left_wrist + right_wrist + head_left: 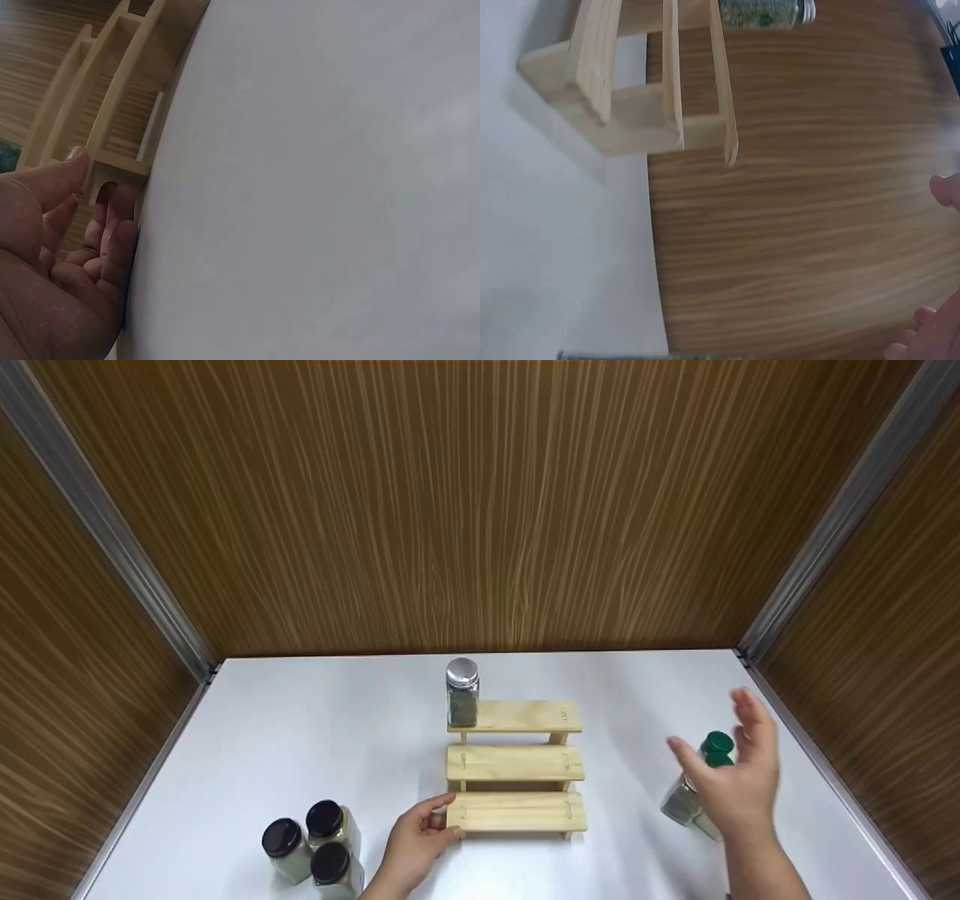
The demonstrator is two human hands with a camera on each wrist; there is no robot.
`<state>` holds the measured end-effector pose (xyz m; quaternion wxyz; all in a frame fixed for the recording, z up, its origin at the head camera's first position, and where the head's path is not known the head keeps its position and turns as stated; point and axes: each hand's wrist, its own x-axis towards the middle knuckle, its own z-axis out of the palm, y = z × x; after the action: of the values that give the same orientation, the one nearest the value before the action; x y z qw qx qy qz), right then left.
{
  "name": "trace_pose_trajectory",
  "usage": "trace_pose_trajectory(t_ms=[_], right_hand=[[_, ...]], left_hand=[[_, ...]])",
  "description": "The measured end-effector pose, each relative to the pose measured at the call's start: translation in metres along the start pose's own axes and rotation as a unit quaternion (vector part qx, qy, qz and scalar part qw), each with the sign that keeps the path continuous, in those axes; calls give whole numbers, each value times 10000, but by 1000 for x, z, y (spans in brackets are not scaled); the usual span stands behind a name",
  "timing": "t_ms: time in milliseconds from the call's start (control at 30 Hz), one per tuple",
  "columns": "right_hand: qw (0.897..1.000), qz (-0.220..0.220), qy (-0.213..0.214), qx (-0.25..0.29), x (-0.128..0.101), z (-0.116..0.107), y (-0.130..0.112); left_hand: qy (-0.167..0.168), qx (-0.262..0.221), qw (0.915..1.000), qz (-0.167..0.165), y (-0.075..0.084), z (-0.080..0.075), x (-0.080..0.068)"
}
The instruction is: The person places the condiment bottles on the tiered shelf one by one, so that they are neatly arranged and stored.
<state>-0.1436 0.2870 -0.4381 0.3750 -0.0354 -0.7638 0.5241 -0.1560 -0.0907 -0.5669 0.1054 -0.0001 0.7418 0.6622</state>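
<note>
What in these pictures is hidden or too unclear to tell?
- Head view: the right hand covers the green-capped jar; contact cannot be judged.
- Head view: jar labels are too small.
- Right wrist view: the edge cuts off the silver-lidded jar.
- Left wrist view: the black-lidded jars are absent.

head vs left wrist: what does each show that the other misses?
Head only: the silver-capped jar on the rack's top step, three black-lidded jars at front left, the right hand spread open in front of a tilted green-capped jar.

Left wrist only: the rack's underside, with the fingertips under its bottom step.

Both: the left hand at the wooden step rack, and the white table.
</note>
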Motion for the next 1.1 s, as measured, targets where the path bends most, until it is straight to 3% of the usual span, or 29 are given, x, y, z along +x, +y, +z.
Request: trace_pose_trajectory(t_ms=[167, 467, 733, 933, 1100], right_hand=[[9959, 729, 352, -411, -3, -23, 20], [9734, 2007, 247, -1077, -18, -54, 45], [9644, 2446, -106, -1004, -33, -67, 68], [9487, 2913, -591, -1075, -42, -68, 84], [9395, 3146, -747, -1134, -45, -68, 94]], left_hand=[[12, -33, 10000, 25, 1, 0, 0], [30, -80, 10000, 19, -1, 1, 2], [43, 30, 10000, -18, 1, 0, 0], [-59, 15, 10000, 5, 1, -1, 0], [-71, -88, 9999, 32, -1, 0, 0]])
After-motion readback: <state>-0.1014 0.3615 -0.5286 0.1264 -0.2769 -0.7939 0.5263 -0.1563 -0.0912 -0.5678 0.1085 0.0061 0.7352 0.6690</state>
